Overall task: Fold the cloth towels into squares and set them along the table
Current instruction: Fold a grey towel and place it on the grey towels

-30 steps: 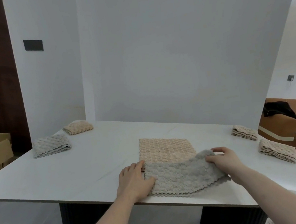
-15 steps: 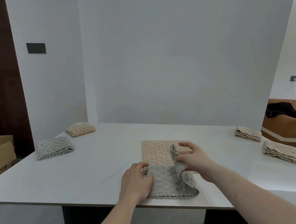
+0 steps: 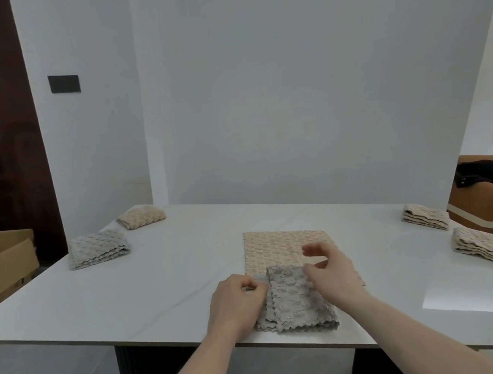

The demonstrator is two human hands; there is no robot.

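The grey towel [image 3: 294, 298] is lying between both hands, long axis running away; left fingers [image 3: 252, 285] are pinching its edge, right fingers [image 3: 313, 251] hovering loosely spread.

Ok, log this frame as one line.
stage: squaring fold | left hand: pinching grey towel edge | right hand: open beside it | four folded towels set aside

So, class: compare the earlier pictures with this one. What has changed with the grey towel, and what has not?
The right hand carried the grey towel's right end leftward over itself, then let go; the towel is now a narrower folded stack. The left hand stays at its left edge. The beige towel beneath and the four folded towels at the sides are unmoved.
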